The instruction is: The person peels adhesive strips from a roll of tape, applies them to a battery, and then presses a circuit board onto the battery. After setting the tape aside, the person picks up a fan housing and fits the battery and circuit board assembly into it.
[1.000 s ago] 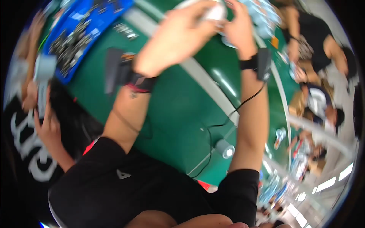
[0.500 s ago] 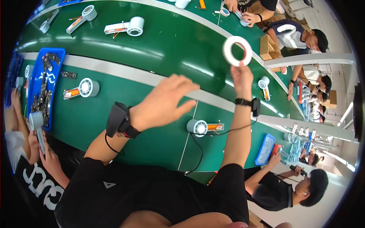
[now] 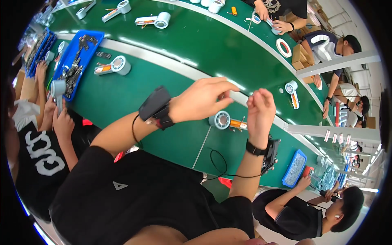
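Observation:
My left hand [image 3: 204, 100] hovers over the bench, fingers stretched forward and slightly bent. A gap shows by its thumb, and nothing is visible in it. Close to its right, my right hand [image 3: 261, 112] is raised with fingers curled and fingertips drawn together. Whether something small sits between those fingertips is hidden. Below and between the hands lies a pale grey handheld fan [image 3: 222, 120], its handle uncovered to show an orange battery [image 3: 238, 124]. Neither hand touches it. The white tape roll [image 3: 283, 47] lies flat at the far right, beyond my right hand.
A blue tray [image 3: 84, 41] of dark parts stands left, beside another opened fan [image 3: 119, 65]. More fans [image 3: 162, 20] lie across the green strip beyond the metal rail [image 3: 155, 55]. A blue bin [image 3: 295, 167] stands right. Co-workers sit on both sides; my wrist cable [image 3: 218, 161] trails below.
The tape roll has left my right hand and now lies at the far right. My right hand has come back lower, its fingers curled. My left hand has moved right, towards it. The view has shifted.

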Demonstrator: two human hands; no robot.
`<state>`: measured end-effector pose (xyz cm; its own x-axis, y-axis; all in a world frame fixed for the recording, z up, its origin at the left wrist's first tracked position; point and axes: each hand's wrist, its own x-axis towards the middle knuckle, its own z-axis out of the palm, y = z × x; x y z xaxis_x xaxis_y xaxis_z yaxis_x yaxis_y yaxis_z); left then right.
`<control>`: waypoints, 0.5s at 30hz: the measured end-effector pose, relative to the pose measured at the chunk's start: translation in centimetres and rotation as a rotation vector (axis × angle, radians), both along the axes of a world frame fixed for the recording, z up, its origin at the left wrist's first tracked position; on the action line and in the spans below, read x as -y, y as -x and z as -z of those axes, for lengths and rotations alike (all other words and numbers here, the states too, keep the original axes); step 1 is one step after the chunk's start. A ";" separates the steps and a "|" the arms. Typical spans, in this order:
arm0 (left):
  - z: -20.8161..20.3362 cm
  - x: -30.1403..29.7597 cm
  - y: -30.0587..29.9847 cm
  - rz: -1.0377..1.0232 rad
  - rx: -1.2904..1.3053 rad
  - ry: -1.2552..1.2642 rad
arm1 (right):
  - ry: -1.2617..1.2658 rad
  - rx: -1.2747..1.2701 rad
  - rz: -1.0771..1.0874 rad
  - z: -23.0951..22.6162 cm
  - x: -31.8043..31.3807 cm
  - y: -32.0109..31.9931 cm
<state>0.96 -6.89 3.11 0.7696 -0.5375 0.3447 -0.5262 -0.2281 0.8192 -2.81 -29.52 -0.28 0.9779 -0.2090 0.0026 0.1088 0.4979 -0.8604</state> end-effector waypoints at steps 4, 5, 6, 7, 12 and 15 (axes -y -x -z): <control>0.2 2.3 2.8 0.076 0.170 0.016 | 0.156 0.077 0.094 0.5 -2.7 6.0; 0.3 2.5 3.6 0.108 0.174 0.043 | 0.185 0.083 0.156 0.8 -3.2 7.2; 0.5 2.6 4.2 0.139 0.177 0.069 | 0.213 0.087 0.218 1.1 -3.6 8.1; 0.8 2.8 4.7 0.175 0.177 0.090 | 0.202 0.083 0.220 1.6 -3.9 8.8; 1.6 1.1 5.1 0.233 -0.092 0.074 | 0.195 0.128 0.125 1.7 -3.2 10.9; 4.7 -0.3 4.6 0.070 -0.528 0.289 | 0.198 0.154 0.194 2.5 -1.6 9.9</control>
